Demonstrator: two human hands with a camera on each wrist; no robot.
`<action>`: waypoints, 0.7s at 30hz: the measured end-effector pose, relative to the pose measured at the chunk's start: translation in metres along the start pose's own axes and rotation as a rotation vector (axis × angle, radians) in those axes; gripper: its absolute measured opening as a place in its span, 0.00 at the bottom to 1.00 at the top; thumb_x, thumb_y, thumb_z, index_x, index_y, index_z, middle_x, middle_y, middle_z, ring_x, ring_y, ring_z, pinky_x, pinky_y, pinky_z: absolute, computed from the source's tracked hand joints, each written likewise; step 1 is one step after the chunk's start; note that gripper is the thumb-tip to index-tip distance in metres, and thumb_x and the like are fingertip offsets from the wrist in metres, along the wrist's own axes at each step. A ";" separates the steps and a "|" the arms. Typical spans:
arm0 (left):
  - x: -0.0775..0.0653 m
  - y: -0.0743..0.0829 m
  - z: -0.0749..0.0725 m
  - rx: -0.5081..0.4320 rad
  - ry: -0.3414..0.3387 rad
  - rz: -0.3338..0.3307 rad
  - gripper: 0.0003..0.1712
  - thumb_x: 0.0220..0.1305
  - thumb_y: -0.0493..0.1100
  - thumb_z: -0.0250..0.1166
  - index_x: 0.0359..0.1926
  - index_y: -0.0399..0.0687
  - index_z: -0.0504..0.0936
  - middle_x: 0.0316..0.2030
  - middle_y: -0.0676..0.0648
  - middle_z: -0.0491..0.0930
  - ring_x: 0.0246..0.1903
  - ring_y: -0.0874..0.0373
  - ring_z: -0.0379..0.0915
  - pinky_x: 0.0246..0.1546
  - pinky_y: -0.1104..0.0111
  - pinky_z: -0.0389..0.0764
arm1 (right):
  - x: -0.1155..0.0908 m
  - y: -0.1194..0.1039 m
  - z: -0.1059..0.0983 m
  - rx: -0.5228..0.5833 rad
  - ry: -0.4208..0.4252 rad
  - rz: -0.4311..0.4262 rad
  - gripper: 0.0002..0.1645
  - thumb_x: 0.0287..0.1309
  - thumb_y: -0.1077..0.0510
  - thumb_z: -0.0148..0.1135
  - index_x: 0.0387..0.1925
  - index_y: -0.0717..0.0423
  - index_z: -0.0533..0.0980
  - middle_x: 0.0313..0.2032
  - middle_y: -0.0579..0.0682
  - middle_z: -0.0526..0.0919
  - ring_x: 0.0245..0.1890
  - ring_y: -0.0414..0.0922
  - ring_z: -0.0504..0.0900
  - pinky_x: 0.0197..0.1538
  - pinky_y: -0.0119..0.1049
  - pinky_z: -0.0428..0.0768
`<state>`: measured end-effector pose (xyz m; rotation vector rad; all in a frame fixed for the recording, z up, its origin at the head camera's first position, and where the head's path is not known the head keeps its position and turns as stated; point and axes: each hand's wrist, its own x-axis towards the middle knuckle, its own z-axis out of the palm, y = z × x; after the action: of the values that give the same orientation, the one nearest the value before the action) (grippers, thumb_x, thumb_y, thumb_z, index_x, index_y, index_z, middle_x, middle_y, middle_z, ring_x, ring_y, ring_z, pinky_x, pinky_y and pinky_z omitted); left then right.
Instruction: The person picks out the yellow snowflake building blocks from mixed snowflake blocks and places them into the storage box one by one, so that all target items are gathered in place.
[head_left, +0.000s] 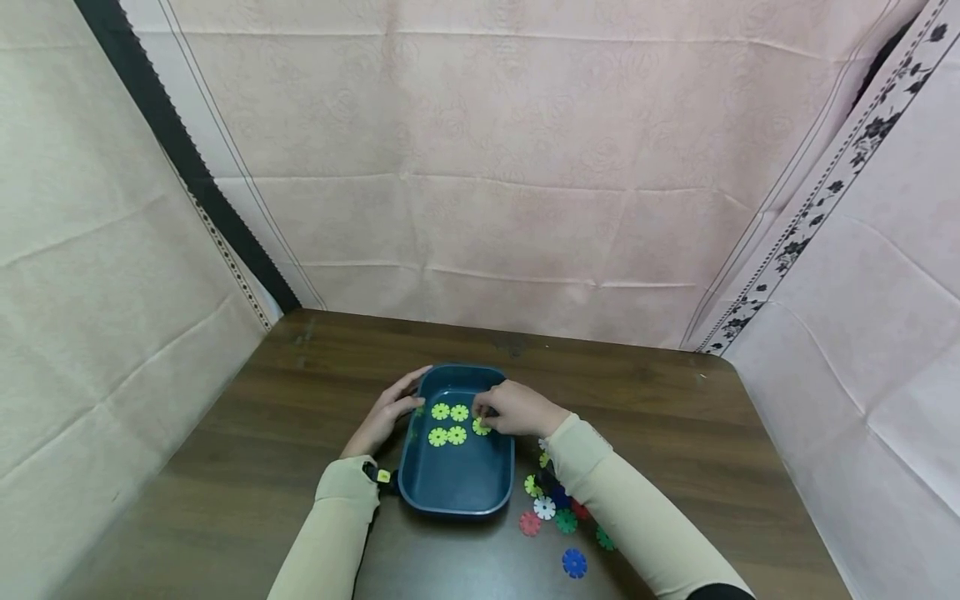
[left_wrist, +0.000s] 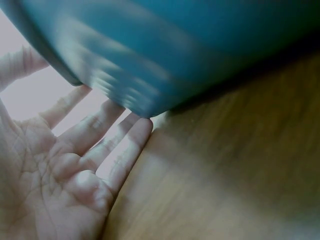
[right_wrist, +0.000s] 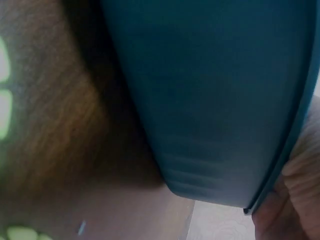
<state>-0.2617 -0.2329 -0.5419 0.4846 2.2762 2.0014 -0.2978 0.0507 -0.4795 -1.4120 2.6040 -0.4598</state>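
Note:
A blue tray [head_left: 456, 492] stands on the table. Inside it, several yellow-green notched discs [head_left: 457, 435] lie flat, shaped like flowers. My right hand [head_left: 519, 408] reaches over the tray's right rim and pinches another yellow-green disc [head_left: 481, 427] close to the tray floor, beside the others. Against the tray's upper left side rests my left hand [head_left: 386, 417], its thumb at the rim. In the left wrist view the extended fingers [left_wrist: 127, 155] touch the tray's outer wall [left_wrist: 165, 55]. The right wrist view shows mostly the tray's outer side [right_wrist: 210, 110].
Right of the tray, loose discs lie on the wooden table [head_left: 300, 500]: white [head_left: 544, 507], red [head_left: 529, 523], green [head_left: 566, 522], blue [head_left: 574, 562] and yellow-green [head_left: 532, 486]. My right forearm partly covers this group. Cloth hangings [head_left: 510, 167] surround the table's back and sides.

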 end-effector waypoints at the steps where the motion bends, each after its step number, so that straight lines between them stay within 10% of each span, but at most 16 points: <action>1: 0.000 0.000 0.000 -0.001 0.001 0.000 0.31 0.74 0.42 0.56 0.75 0.64 0.65 0.69 0.48 0.69 0.66 0.46 0.65 0.63 0.43 0.62 | 0.000 -0.001 0.000 -0.005 0.002 0.000 0.08 0.66 0.56 0.66 0.45 0.49 0.85 0.39 0.40 0.86 0.37 0.33 0.81 0.43 0.32 0.81; 21: 0.001 -0.001 0.000 -0.006 -0.001 -0.017 0.30 0.75 0.42 0.55 0.74 0.67 0.65 0.69 0.48 0.69 0.66 0.46 0.65 0.64 0.42 0.62 | 0.000 -0.001 -0.001 0.000 0.026 -0.020 0.12 0.66 0.49 0.66 0.46 0.48 0.86 0.36 0.36 0.84 0.31 0.32 0.77 0.39 0.29 0.78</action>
<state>-0.2631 -0.2329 -0.5429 0.4641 2.2648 1.9998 -0.2971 0.0507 -0.4784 -1.4427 2.6117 -0.4842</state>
